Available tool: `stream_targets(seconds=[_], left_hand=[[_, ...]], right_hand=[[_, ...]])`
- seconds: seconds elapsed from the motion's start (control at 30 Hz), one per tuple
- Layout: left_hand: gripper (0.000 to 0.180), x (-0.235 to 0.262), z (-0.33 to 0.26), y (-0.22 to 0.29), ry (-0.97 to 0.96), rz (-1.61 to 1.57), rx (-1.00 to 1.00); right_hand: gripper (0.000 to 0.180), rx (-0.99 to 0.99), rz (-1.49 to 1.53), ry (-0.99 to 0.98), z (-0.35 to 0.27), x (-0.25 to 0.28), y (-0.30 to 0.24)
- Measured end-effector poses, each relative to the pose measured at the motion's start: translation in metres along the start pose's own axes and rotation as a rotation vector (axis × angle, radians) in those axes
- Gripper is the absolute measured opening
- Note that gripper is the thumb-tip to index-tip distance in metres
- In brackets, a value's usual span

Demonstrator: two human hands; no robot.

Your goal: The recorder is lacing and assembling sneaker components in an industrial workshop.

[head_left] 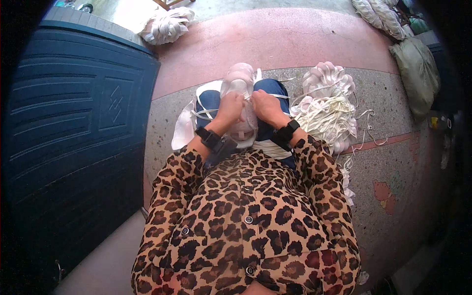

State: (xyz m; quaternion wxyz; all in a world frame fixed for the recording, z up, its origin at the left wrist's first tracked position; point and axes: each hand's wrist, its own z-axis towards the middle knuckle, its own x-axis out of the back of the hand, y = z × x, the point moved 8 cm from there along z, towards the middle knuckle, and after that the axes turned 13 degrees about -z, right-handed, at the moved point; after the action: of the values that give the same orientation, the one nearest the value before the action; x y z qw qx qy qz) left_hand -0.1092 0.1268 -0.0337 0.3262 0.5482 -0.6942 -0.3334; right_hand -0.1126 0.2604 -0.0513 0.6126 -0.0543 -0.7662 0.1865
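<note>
A pale pinkish-white shoe upper (240, 72) rests between my knees, its far end pointing away from me. My left hand (230, 108) is closed over the left side of its middle, with the fingertips pinching a white shoelace (204, 113). Opposite it, my right hand (268, 105) is also closed, and a lace strand runs out from it over the right knee. Both hands meet near the lacing area, only a small gap apart. The exact grip of the fingertips is partly hidden by the hands themselves.
Right of my knee lies a tangled heap of white laces (322, 117), beside a fanned bundle of pale uppers (330, 78). Another bundle (168, 25) sits by the blue door (81, 98) at left. A greyish sack (416, 76) stands at far right.
</note>
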Motion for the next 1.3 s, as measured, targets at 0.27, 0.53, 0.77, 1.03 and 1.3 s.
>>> stream_targets(seconds=[0.27,0.53,0.77,1.03,1.3], left_hand=[[0.027,0.002,-0.008,-0.013,0.041,-0.143,-0.133],[0.032,0.05,-0.013,0.013,0.114,0.119,-0.302],[0.024,0.008,0.004,0.004,-0.062,0.644,-0.552],[0.028,-0.014,-0.005,0.01,0.115,0.948,-0.559],[0.012,-0.022,-0.019,0.009,0.077,1.056,-0.619]], right_hand=[[0.013,0.146,-0.021,0.052,0.007,0.007,-0.012],[0.015,0.172,-0.225,0.38,-0.013,0.028,-0.025],[0.023,0.188,-0.467,0.069,-0.007,-0.003,-0.037],[0.022,0.274,-0.18,0.244,-0.009,0.002,-0.019],[0.016,0.295,-0.169,0.305,-0.01,0.006,-0.027]])
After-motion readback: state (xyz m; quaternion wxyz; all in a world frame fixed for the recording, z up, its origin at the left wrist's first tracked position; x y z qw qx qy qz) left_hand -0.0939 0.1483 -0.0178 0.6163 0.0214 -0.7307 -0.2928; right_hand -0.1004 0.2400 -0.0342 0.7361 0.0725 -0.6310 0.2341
